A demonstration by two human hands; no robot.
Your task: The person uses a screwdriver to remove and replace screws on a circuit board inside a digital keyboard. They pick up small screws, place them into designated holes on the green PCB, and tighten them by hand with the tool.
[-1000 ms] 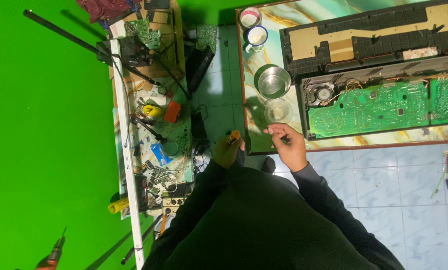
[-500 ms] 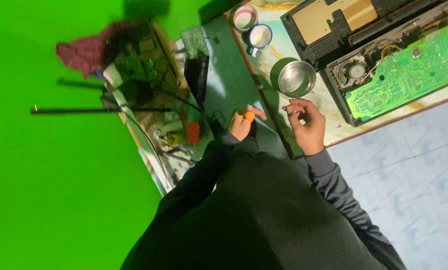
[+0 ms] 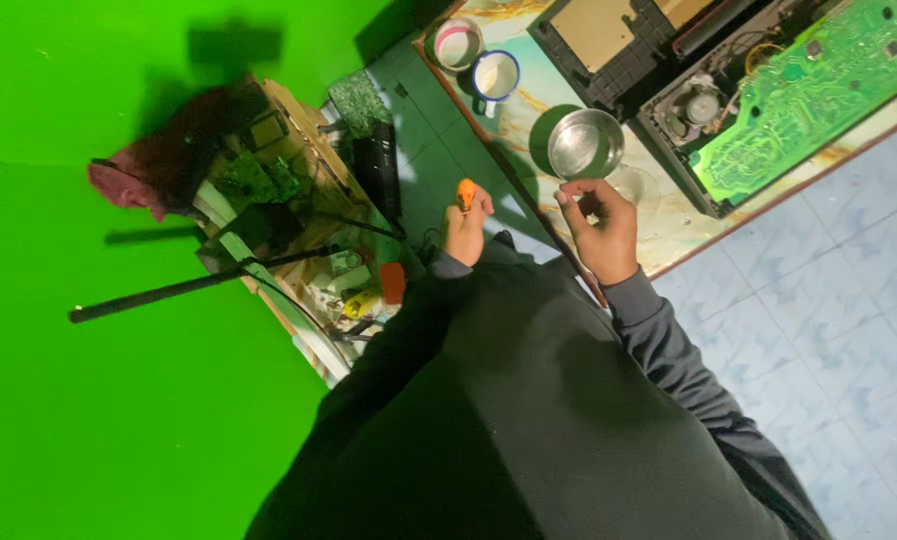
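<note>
Head view. I see the left hand (image 3: 465, 228) raised above the gap between the low table (image 3: 513, 105) and the cluttered shelf (image 3: 298, 175). Its fingers are curled together around a small orange-tipped tool (image 3: 465, 192), which stands roughly upright out of the top of the fist. I cannot tell what kind of tool it is beyond its orange end.

I see the right hand (image 3: 600, 225) held near the table edge, just below the steel bowl (image 3: 585, 144). Its thumb and forefinger are bent toward each other in a loose pinch; whether something small sits between them I cannot tell. The remaining fingers are curled inward. The hand does not touch the bowl.

The bowl stands on the table, beside an opened electronic unit (image 3: 758, 110) with a green circuit board (image 3: 808, 90) exposed. A second dark housing (image 3: 608, 40) lies next to it. Two cups (image 3: 495, 75) stand at the far corner of the table.

On the shelf side I note a dark red cloth (image 3: 158, 165), loose green boards, a small orange object (image 3: 392, 282) and a long black rod (image 3: 188, 287) projecting outward. The floor (image 3: 828, 290) is pale blue tile. A dark sleeved torso fills the lower frame.
</note>
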